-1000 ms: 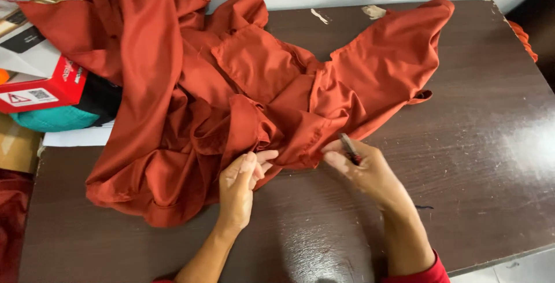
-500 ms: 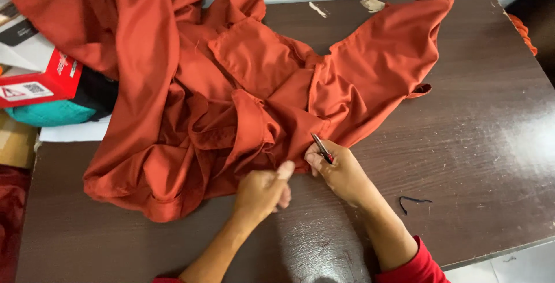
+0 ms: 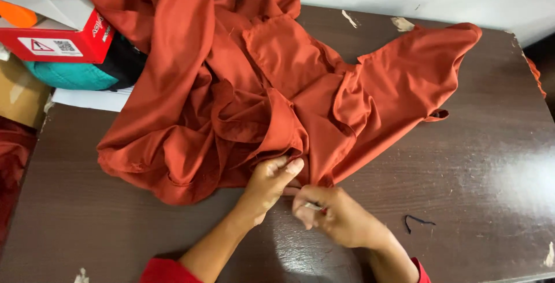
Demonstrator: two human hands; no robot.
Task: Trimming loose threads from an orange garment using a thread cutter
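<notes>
A dark table carries a rust-red garment spreading far and left from the hands. Its near hem lies just beyond both hands. The left hand pinches that hem; the right hand, touching it, curls around a small metal tool. A thread scrap lies right.

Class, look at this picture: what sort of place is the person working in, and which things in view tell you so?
Probably a small tailoring or garment-finishing workspace. A rust-orange garment is spread over a worn dark wooden table, a cut thread scrap lies on the wood, and both hands work the fabric's edge.
</notes>
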